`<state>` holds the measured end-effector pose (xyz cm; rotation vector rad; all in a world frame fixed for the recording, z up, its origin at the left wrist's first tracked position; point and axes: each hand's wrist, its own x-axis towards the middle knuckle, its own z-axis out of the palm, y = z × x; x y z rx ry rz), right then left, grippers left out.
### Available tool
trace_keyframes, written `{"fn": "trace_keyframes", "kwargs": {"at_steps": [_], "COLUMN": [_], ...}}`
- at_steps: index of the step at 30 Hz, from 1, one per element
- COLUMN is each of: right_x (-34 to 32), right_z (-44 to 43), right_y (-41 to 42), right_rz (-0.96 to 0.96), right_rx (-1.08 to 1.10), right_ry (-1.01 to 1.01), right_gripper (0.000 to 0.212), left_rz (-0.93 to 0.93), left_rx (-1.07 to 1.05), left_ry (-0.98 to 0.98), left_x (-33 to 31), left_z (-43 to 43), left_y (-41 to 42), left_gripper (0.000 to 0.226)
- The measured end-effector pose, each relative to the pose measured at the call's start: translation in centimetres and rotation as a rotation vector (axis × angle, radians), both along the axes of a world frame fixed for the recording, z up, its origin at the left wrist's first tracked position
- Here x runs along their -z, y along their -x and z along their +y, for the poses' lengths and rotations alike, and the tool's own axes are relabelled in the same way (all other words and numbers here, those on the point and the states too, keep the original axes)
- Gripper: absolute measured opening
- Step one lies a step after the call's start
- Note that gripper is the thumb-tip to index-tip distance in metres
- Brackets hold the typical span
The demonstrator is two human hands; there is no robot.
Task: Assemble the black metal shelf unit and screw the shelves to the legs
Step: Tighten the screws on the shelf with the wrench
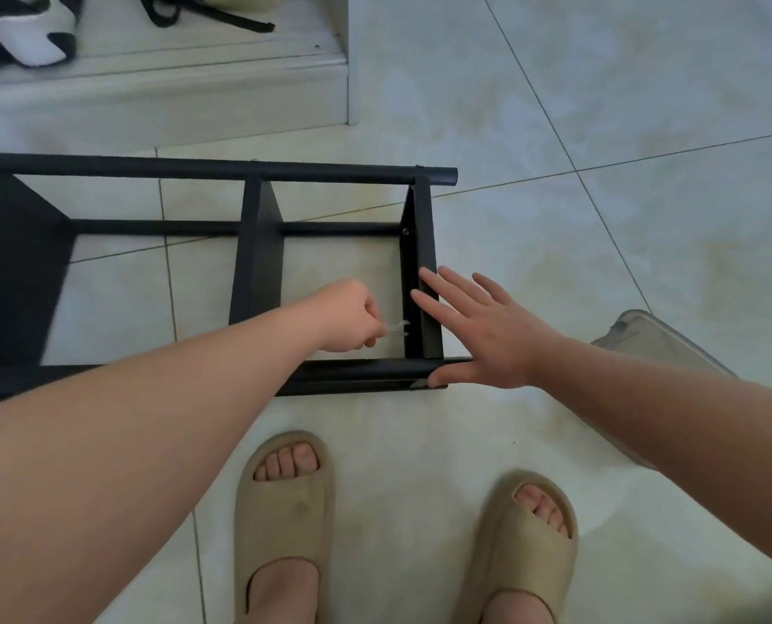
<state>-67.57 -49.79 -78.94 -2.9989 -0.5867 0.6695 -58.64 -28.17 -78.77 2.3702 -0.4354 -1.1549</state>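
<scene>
Blur on tool (pixel 395 328), shelf unit (pixel 258 263) cropped left

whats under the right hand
The right hand lies open, fingertips on the edge of the end shelf, thumb on the near leg. The leg's tip and the floor below the palm are covered, so any screw there cannot be seen.

We count one black shelf unit (pixel 213 171) with three shelves (pixel 258 254), one left hand (pixel 348 315), one right hand (pixel 478 331), two beige slippers (pixel 283 511) and one small tool (pixel 395 328).
</scene>
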Motion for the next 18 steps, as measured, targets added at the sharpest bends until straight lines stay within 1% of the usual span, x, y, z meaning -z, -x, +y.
{"fn": "trace_keyframes", "kwargs": {"at_steps": [2, 5, 9, 12, 13, 15, 18], "right_x": [0.6, 1.3, 2.6, 3.3, 3.5, 3.8, 4.2], "right_z": [-0.3, -0.4, -0.3, -0.1, 0.0, 0.0, -0.1], "right_y": [-0.5, -1.0, -1.8, -2.3, -2.4, -2.4, -2.4], "right_rz": [-0.020, -0.063, -0.088, -0.104, -0.109, -0.116, -0.118], "right_rx": [-0.035, -0.079, -0.079, -0.059, -0.055, -0.044, -0.027], "right_ry": [-0.021, -0.048, -0.141, -0.216, -0.238, -0.279, -0.324], "right_gripper": [0.113, 0.116, 0.118, 0.117, 0.117, 0.117, 0.118], "left_rz": [0.045, 0.109, 0.110, 0.118, 0.146, 0.221, 0.341], "left_rx": [0.020, 0.006, -0.053, -0.047, -0.069, -0.142, -0.199], "left_ry": [-0.002, 0.054, 0.155, 0.173, 0.203, 0.290, 0.404], "left_x": [1.4, 3.1, 4.6, 4.6, 4.7, 5.0, 5.2], "left_z": [-0.4, -0.6, -0.8, -0.9, -0.9, -1.2, -1.8], "left_y": [-0.4, -0.7, -0.5, -0.5, -0.6, -0.8, -0.6], "left_gripper": [0.015, 0.010, 0.014, 0.011, 0.015, 0.030, 0.037]}}
